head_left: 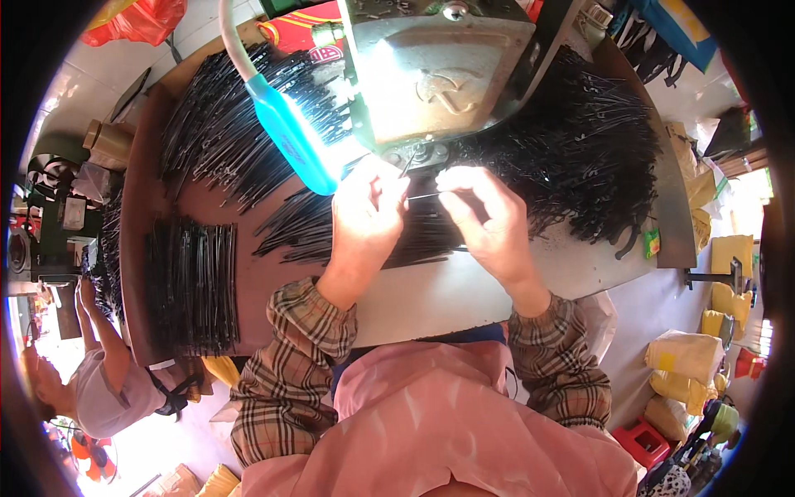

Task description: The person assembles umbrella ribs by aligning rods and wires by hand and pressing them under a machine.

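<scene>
Head view: both hands pinch one thin metal rod [421, 196] just below the press machine [439, 74], left hand [364, 215] and right hand [484, 211] fingers clamped on it. Stacked rods [192, 286] lie at nine o'clock on the surface [431, 302]; a large loose heap [580, 157] at two o'clock suggests much remains.

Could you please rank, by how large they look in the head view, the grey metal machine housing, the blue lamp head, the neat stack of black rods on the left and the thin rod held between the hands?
1. Grey metal machine housing, though it sits nearest the camera.
2. Neat stack of black rods.
3. Blue lamp head.
4. Thin rod, pinched between left hand and right hand.
</scene>
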A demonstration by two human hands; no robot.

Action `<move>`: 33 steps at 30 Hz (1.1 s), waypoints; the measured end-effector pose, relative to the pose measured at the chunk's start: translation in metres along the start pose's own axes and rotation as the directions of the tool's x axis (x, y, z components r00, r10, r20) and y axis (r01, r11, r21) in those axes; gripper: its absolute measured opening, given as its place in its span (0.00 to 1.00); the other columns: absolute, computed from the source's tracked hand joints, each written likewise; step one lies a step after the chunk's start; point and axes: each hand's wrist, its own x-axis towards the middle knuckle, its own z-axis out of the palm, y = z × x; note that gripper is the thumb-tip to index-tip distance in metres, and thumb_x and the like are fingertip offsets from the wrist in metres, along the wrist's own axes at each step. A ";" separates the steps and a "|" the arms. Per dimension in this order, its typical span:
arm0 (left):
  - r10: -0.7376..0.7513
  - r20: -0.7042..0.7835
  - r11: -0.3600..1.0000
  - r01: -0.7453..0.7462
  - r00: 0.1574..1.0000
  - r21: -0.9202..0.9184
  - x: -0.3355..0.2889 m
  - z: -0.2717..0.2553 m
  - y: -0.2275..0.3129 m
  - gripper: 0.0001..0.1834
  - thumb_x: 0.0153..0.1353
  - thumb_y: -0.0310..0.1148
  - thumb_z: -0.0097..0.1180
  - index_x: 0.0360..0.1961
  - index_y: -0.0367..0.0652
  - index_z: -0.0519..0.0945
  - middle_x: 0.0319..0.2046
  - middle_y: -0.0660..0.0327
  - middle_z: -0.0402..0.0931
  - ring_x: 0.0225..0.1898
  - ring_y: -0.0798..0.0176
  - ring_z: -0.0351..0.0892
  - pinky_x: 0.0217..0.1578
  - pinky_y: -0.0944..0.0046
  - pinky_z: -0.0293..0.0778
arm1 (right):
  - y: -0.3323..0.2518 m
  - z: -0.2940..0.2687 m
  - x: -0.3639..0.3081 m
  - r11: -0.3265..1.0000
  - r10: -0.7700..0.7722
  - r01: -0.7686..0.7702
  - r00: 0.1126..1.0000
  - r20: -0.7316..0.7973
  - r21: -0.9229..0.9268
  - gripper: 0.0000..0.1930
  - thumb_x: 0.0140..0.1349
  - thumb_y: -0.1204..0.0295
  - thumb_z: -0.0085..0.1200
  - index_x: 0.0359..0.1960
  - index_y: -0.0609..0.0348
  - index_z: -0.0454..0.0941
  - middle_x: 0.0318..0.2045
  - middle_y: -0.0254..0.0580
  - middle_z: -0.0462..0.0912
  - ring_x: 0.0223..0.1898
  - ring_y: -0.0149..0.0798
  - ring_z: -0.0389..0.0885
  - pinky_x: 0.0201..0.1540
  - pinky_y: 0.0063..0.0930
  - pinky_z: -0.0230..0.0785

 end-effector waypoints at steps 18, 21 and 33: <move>0.128 -0.095 0.974 -0.107 0.987 0.201 0.001 -0.014 -0.018 0.04 0.60 0.22 0.57 0.35 0.32 0.81 0.26 0.69 0.76 0.28 0.80 0.69 0.30 0.78 0.66 | 0.011 0.024 0.012 0.972 0.025 -0.016 0.999 0.035 -0.236 0.07 0.63 0.74 0.51 0.39 0.61 0.79 0.24 0.54 0.80 0.26 0.53 0.81 0.27 0.37 0.72; 0.145 -0.101 0.940 -0.105 0.984 0.326 0.001 -0.012 -0.020 0.05 0.61 0.22 0.58 0.36 0.31 0.81 0.28 0.69 0.77 0.28 0.80 0.69 0.30 0.79 0.66 | 0.018 0.025 0.011 0.970 -0.025 0.021 1.000 -0.014 -0.244 0.07 0.63 0.75 0.52 0.40 0.61 0.80 0.26 0.55 0.81 0.26 0.53 0.81 0.27 0.35 0.73; 0.142 -0.114 0.953 -0.105 0.983 0.283 -0.001 -0.010 -0.025 0.08 0.60 0.21 0.59 0.40 0.31 0.81 0.30 0.68 0.79 0.29 0.80 0.71 0.32 0.79 0.68 | 0.018 0.025 0.006 0.977 -0.014 0.006 0.999 -0.037 -0.214 0.10 0.63 0.76 0.50 0.43 0.61 0.81 0.29 0.56 0.81 0.30 0.51 0.83 0.31 0.33 0.74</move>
